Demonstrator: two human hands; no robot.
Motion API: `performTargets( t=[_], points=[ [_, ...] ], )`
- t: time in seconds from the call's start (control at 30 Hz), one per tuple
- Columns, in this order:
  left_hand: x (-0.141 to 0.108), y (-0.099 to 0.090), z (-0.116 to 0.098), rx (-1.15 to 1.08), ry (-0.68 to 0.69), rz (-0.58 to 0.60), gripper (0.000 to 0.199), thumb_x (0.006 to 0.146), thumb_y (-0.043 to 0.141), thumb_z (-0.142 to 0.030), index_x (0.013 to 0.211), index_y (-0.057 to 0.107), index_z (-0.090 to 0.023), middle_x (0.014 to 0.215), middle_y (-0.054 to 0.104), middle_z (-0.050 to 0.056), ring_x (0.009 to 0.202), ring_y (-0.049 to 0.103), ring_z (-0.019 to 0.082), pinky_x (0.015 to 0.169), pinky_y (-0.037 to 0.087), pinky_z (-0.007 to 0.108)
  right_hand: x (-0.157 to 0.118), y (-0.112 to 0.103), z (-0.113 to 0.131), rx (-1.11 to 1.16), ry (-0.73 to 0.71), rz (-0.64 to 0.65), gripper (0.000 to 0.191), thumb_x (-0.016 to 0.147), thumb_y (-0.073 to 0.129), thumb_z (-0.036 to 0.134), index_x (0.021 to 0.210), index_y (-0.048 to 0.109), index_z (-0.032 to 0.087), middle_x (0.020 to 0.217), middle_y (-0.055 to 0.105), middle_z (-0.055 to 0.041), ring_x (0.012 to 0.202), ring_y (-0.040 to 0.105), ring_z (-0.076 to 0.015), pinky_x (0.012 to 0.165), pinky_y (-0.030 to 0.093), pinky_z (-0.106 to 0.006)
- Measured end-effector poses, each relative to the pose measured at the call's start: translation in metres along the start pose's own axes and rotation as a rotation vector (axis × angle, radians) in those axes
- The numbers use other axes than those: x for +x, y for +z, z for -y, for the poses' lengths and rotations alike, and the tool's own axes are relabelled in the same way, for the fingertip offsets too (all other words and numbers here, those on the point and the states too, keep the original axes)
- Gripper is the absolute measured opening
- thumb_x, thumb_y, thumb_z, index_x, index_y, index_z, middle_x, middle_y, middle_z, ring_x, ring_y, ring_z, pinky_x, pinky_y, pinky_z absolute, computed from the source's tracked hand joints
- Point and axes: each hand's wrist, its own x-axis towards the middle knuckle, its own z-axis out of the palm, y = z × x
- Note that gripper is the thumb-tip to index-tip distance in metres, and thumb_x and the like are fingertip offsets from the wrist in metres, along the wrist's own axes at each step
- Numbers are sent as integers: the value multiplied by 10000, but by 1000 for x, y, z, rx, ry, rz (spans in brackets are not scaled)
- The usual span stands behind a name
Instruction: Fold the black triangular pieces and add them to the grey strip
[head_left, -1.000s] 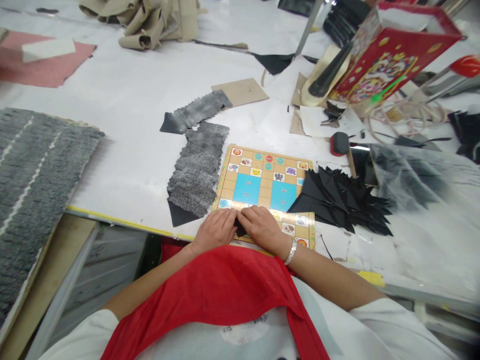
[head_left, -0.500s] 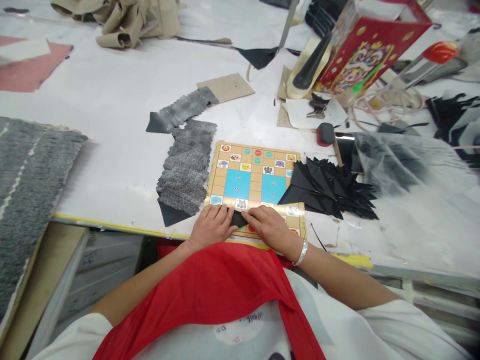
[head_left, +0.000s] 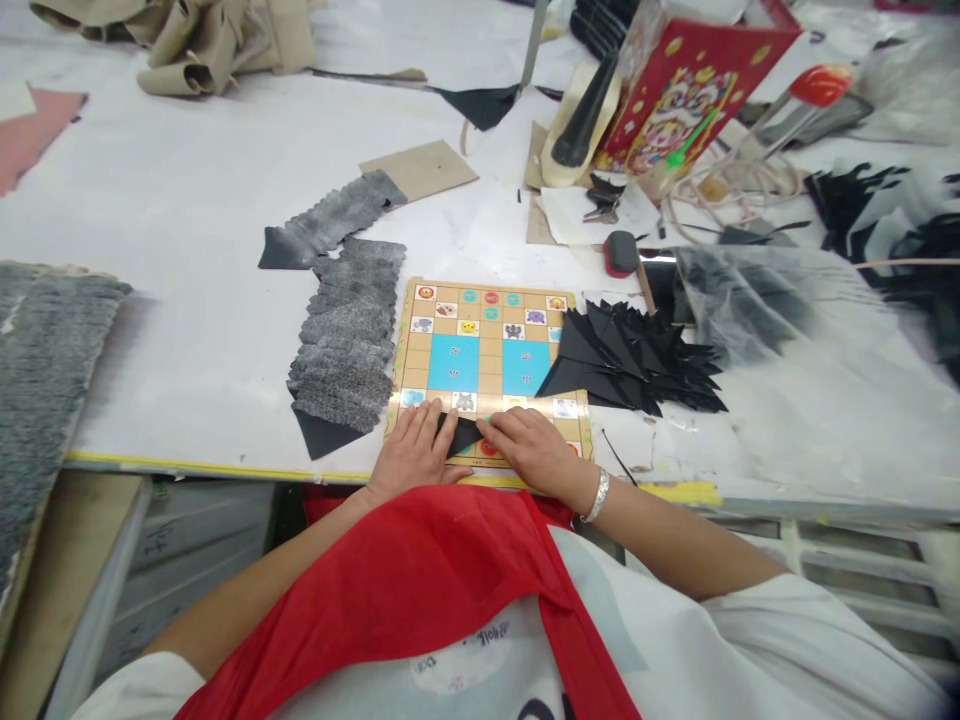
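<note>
A small black piece of sheet material (head_left: 463, 436) lies on the near part of a printed game board (head_left: 491, 362) at the table's front edge. My left hand (head_left: 417, 446) rests flat over the left end of the piece, fingers stretched and thumb spread out. At its right end, my right hand (head_left: 531, 448) holds the piece with closed fingertips; the thumb is mostly hidden. Right of the board, a fanned pile of pointed black pieces (head_left: 626, 360) overlaps its edge. To the left lies an overlapping row of grey textured pieces (head_left: 346, 335).
A second grey row (head_left: 334, 215) lies farther back, beside a beige card (head_left: 424, 170). At the back right stand a red printed box (head_left: 682, 95) and a red-capped bottle (head_left: 817, 90). Clear plastic sheeting (head_left: 757, 310) lies right of the pile; thick grey fabric (head_left: 52, 370) is at far left.
My left thumb has moved away from the black piece toward me, and the left fingers now lie flatter over it. The whole view has shifted, so things appear farther left.
</note>
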Motion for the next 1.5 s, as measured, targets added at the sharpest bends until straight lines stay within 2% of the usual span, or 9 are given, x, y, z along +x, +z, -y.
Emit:
performTargets(
  t=[0.13,0.27,0.33,0.4,0.5,0.57,0.9,1.3,1.5],
  points=[
    [0,-5,-1,-36,-35,81,719,776,525,-633,1316,475,-161,1349,458,242,1241,444,374,1020,322,499,-3,1,-1,-20,-2,-2,288,940,405,216,1159,557,108,935,582,-99,828,442,-202,702,330,-329],
    [2,-10,-4,-53,-52,103,679,771,548,-618,1311,483,-211,1370,442,223,1248,431,386,1030,278,558,-7,-1,-1,-12,9,9,282,942,402,217,1150,559,109,953,580,-106,842,440,-201,712,327,-328],
    [5,-11,-7,-58,-51,80,635,809,508,-596,1304,489,-199,1395,418,206,1275,399,376,1054,205,598,-7,-3,0,-6,13,12,281,942,403,225,1142,562,108,947,580,-106,837,437,-201,710,325,-329],
    [9,-8,-11,-78,-5,62,618,856,444,-567,1319,465,-157,1428,379,184,1320,347,336,1089,163,568,-6,-4,1,-3,19,12,276,937,416,237,1125,571,106,927,581,-100,822,435,-202,700,322,-329],
    [14,2,-14,-130,100,89,676,880,394,-560,1350,404,-74,1435,370,179,1342,323,276,1106,224,435,-6,-5,1,5,33,21,263,926,445,252,1096,586,109,909,584,-94,814,437,-205,692,325,-331],
    [15,9,-14,-154,124,117,724,867,399,-586,1361,379,-57,1429,379,182,1345,318,272,1098,247,406,-8,-4,0,31,52,10,251,925,449,249,1086,595,123,922,590,-93,825,445,-203,706,335,-330],
    [14,13,-13,-164,138,97,706,858,398,-609,1355,412,-108,1437,366,185,1346,307,304,1097,229,434,-25,7,-4,164,207,-112,288,926,424,181,1172,566,136,1015,603,-99,896,464,-194,787,372,-323],
    [15,11,-13,-174,132,116,735,818,494,-598,1371,387,-126,1440,360,187,1344,306,315,1088,246,451,-19,-10,6,68,124,118,325,919,410,202,1205,529,104,1052,567,-146,926,445,-234,780,348,-370],
    [15,10,-14,-186,130,131,750,807,478,-633,1364,400,-137,1444,353,185,1351,296,312,1088,250,455,-19,-6,3,316,338,-28,336,871,395,86,1154,560,162,1062,566,-91,957,475,-187,829,384,-318]
  ],
)
